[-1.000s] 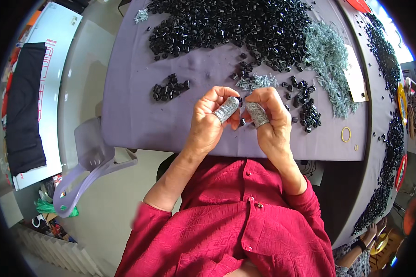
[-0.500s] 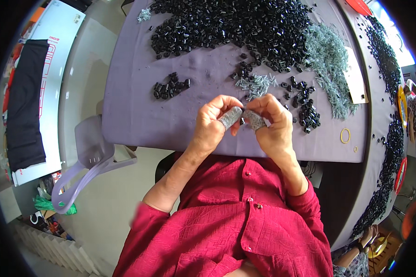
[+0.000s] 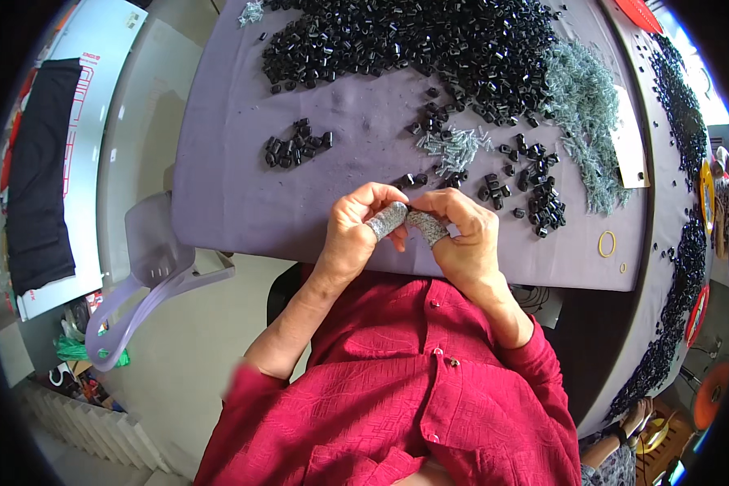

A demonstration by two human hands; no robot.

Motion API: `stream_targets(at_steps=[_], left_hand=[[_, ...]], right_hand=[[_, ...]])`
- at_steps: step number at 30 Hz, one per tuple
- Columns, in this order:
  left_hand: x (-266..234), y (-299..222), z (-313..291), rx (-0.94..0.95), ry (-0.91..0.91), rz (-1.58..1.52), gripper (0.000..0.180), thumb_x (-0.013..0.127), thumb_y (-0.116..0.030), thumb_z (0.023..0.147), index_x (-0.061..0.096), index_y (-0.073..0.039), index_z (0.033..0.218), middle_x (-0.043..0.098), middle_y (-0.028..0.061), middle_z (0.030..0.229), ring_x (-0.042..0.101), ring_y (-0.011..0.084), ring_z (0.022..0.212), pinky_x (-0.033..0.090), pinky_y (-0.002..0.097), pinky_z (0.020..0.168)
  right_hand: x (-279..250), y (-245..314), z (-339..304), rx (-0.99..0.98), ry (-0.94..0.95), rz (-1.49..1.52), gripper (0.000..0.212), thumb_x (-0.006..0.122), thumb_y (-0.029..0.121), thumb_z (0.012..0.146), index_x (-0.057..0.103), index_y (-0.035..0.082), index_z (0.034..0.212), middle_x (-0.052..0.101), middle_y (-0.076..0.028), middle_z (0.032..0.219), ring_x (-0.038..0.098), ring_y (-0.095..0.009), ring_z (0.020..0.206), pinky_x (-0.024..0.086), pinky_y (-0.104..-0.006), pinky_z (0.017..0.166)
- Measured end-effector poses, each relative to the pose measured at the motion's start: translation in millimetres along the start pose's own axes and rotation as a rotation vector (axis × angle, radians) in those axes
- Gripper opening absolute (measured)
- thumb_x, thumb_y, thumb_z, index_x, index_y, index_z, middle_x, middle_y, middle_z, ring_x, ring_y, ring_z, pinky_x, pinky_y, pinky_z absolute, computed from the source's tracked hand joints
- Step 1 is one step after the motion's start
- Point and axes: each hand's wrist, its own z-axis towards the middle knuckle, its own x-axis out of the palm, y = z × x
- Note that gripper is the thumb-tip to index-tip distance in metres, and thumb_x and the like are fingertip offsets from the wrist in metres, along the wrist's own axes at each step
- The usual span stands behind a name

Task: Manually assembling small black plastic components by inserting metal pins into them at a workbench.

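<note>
My left hand (image 3: 355, 235) and my right hand (image 3: 468, 243) meet above the table's near edge, fingers pinched closed. Both thumbs wear a speckled grey wrap, and their tips come together. Between them shows a dark bit of what looks like a small black plastic piece (image 3: 409, 206), mostly hidden by the fingers. Just beyond my fingertips lie a few loose black pieces (image 3: 415, 179) and a small pile of silvery screws (image 3: 455, 150). Right of my hands is a scattered group of black plastic pieces (image 3: 547, 206); a smaller cluster (image 3: 298, 146) sits to the left.
A large heap of black pieces (image 3: 413, 49) covers the far side of the purple-grey table (image 3: 243, 186), beside a heap of screws (image 3: 587, 121). A yellow rubber band (image 3: 607, 243) lies at right. A lilac plastic chair (image 3: 150, 243) stands left. At lower right is another person's hand (image 3: 638, 417).
Both hands have shifted a little left, still pinched together. Some black pieces on the table beyond and right of them now show.
</note>
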Motion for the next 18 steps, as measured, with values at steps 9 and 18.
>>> stream_targets(at_steps=[9, 18], left_hand=[[-22, 1, 4, 0.056, -0.119, -0.155, 0.010, 0.054, -0.001, 0.087, 0.059, 0.000, 0.095, 0.058, 0.0072, 0.072, 0.055, 0.0131, 0.057, 0.046, 0.0257, 0.050], [-15, 4, 4, 0.045, -0.126, -0.191, 0.011, 0.053, 0.001, 0.087, 0.058, 0.001, 0.096, 0.059, 0.0092, 0.079, 0.055, 0.0127, 0.058, 0.047, 0.0261, 0.051]], right_hand=[[-35, -18, 14, 0.022, 0.034, -0.244, 0.029, 0.057, -0.008, 0.066, 0.063, 0.002, 0.092, 0.060, -0.012, 0.080, 0.060, -0.027, 0.069, 0.048, -0.0326, 0.062], [2, -12, -7, -0.185, 0.164, -0.560, 0.020, 0.060, 0.005, 0.065, 0.061, 0.005, 0.085, 0.053, -0.008, 0.083, 0.054, -0.026, 0.078, 0.044, -0.0357, 0.069]])
